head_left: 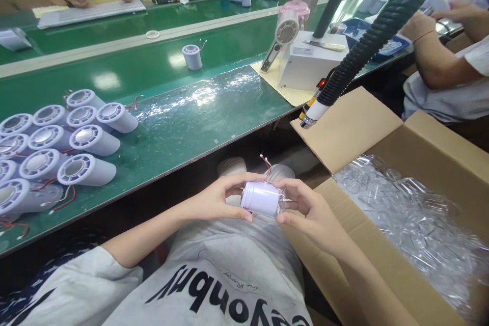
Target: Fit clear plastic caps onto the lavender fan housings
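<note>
Over my lap I hold a white cylindrical housing (262, 198) on its side between both hands. My left hand (229, 197) is closed around its left end, thumb below and fingers above. At the other end, my right hand (301, 202) grips a clear plastic piece (281, 201) that sits against or over the housing; how far it covers it I cannot tell. Thin red and dark wires with a small connector (266, 163) stick up behind the housing. Similar white cylinders with vented round ends (86, 168) stand in rows on the green bench to the left.
A carton (344, 209) of clear plastic pieces (412, 214) is open at my right. A black corrugated hose (382, 30) hangs above it. One cylinder (192, 57) stands on the green belt. A pink-and-white handheld fan (286, 28) rests by a white box (311, 63). Co-workers sit across and right.
</note>
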